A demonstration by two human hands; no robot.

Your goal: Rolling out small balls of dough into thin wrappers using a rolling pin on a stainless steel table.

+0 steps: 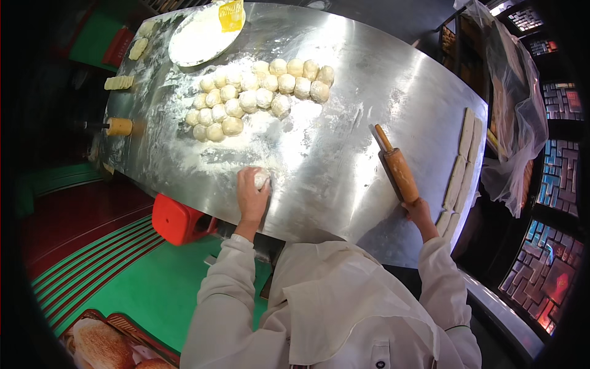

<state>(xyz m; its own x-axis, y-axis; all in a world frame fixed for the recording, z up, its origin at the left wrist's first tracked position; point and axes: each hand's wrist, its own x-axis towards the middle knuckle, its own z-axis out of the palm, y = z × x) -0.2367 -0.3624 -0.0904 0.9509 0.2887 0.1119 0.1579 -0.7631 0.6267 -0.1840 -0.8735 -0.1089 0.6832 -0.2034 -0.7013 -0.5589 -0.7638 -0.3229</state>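
My left hand (251, 191) curls around a floured dough ball (261, 179) on the steel worktable (318, 184), near its front edge. In my right hand (419, 213) is the near handle of a wooden rolling pin (401, 175); the pin lies along the tabletop, its far handle pointing away from me. Beyond my left hand, several floured dough balls (248, 101) sit packed in rows on loose flour. To the right of the rolling pin, several long flat dough strips (461, 170) lie end to end along the table's right edge.
A large white bowl of flour (198, 39) with a yellow scraper (231, 16) stands at the far left. Small dough pieces (119, 83) and a wooden roller (119, 126) lie by the left edge. A red stool (177, 219) is beside the table; plastic sheeting (516, 115) covers a rack at right.
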